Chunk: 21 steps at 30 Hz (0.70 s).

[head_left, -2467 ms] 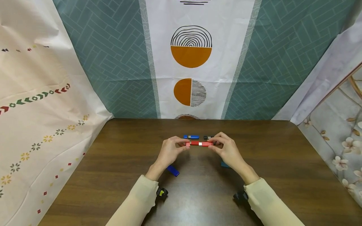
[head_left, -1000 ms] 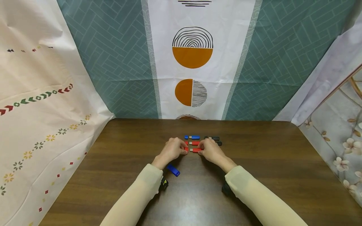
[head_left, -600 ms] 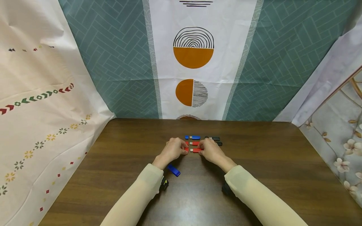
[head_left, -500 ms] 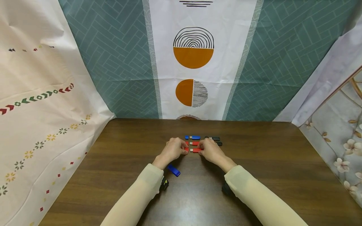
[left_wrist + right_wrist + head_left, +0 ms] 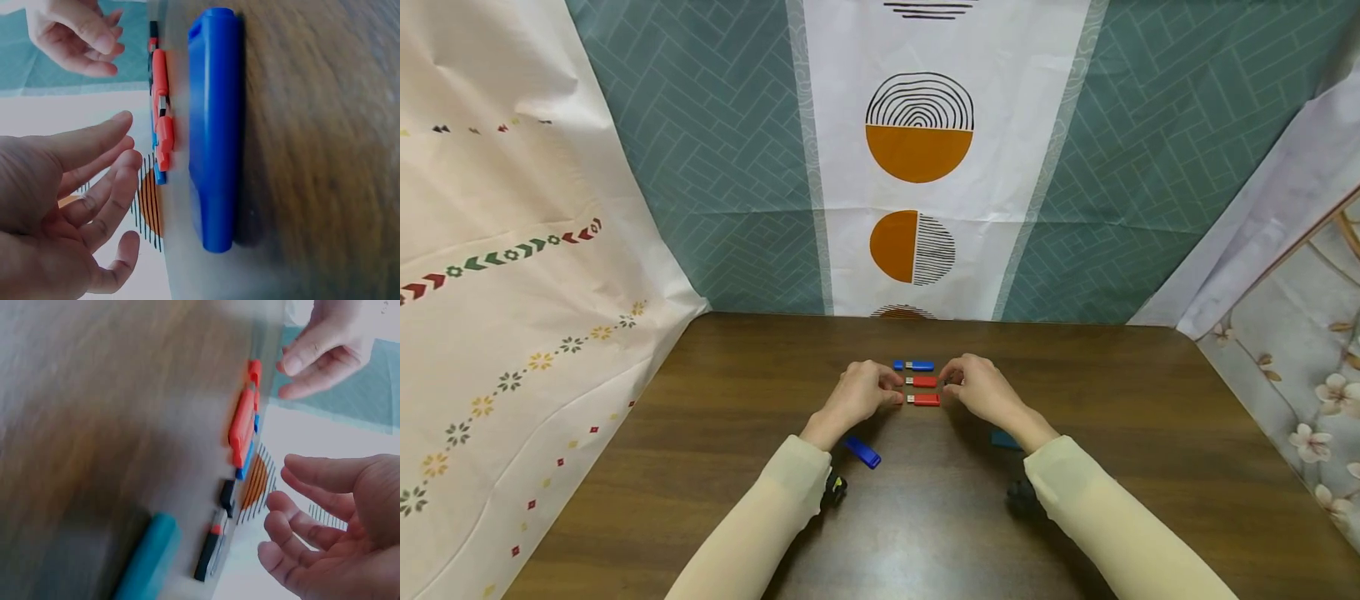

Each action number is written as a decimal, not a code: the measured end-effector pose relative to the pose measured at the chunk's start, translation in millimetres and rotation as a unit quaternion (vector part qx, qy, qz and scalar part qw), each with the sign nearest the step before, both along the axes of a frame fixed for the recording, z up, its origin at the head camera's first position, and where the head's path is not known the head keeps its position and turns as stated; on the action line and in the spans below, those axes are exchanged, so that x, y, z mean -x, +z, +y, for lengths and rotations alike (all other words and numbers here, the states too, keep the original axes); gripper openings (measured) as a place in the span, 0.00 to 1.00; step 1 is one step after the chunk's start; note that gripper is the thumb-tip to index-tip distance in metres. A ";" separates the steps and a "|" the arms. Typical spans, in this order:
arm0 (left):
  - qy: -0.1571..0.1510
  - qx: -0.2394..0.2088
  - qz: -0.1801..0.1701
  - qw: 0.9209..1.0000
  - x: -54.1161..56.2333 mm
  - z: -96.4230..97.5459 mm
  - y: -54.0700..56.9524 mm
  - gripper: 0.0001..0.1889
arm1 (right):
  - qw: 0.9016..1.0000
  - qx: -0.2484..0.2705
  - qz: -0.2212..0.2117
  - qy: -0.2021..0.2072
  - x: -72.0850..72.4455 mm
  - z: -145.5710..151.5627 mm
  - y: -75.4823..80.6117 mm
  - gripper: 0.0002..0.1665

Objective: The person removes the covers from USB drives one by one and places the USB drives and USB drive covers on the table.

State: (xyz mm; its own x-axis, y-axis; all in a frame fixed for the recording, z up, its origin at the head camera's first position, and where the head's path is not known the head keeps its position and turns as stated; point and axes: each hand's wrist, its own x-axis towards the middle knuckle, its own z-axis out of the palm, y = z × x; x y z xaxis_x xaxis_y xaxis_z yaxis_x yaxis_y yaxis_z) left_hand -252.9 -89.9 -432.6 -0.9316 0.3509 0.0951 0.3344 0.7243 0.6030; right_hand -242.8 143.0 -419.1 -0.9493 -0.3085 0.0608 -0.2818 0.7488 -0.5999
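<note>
Uncapped USB sticks lie in rows at the back of the table. The nearest row has a red USB stick point(image 5: 927, 400), its plug pointing left, and its small red cap point(image 5: 164, 144) beside it. Behind it are another red USB stick point(image 5: 922, 382) and a blue USB stick point(image 5: 919, 366) with its cap. My left hand point(image 5: 861, 393) is beside the red caps, fingers loosely bent and holding nothing. To the right of the red sticks, my right hand point(image 5: 983, 390) hovers with relaxed, parted fingers. It hides most of the black USB sticks point(image 5: 209, 550) in the head view.
A dark blue USB stick point(image 5: 862, 452) lies slanted near my left wrist. Close to my right wrist lies a teal USB stick point(image 5: 1006, 440). The brown wooden table point(image 5: 737, 483) meets a patterned cloth point(image 5: 745, 167) at its back edge.
Both hands lowered the red USB stick and its cap, held up at first, onto the table below the other red one. My right hand has since let go and moved right.
</note>
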 end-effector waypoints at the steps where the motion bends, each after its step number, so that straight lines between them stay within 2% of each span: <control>1: -0.002 -0.004 0.000 1.000 -0.2 0.4 0.6 0.11 | 1.000 0.002 0.002 0.004 0.1 3.7 1.3 0.07; 5: -0.011 -0.024 -0.009 1.000 -0.5 1.3 0.4 0.12 | 1.000 0.010 0.000 0.019 0.1 16.7 5.2 0.10; 12: -0.029 -0.084 -0.056 0.994 -2.8 4.5 2.8 0.12 | 0.999 0.035 0.001 0.024 -2.8 33.0 9.8 0.12; 21: -0.041 -0.081 -0.048 0.995 -9.4 10.5 2.4 0.14 | 0.998 0.034 -0.002 0.049 -14.1 50.4 5.9 0.15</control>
State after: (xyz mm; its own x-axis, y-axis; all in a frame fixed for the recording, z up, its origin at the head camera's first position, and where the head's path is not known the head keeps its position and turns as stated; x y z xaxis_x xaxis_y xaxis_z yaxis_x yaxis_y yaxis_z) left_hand -243.6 -79.4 -430.2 -0.9078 0.4135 0.0695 0.3241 0.5869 0.7420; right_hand -228.7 193.4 -413.2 -0.9151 -0.3950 0.0813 -0.3491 0.6749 -0.6501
